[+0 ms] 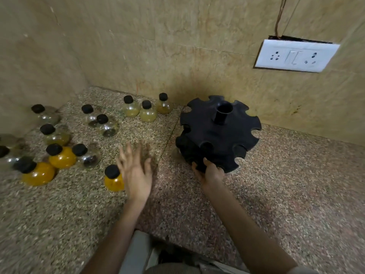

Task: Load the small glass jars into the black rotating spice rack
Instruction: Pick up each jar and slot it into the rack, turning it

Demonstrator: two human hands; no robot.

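On counter: R hand (210, 172) grip clamps rack (218, 133); L hand (136, 173) spread by jar (113, 178).

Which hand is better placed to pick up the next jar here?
The left. The left hand is open and empty right beside the nearest orange jar, with the other jars on that side too. The right hand is gripping the near edge of the black spice rack, seemingly steadying it.
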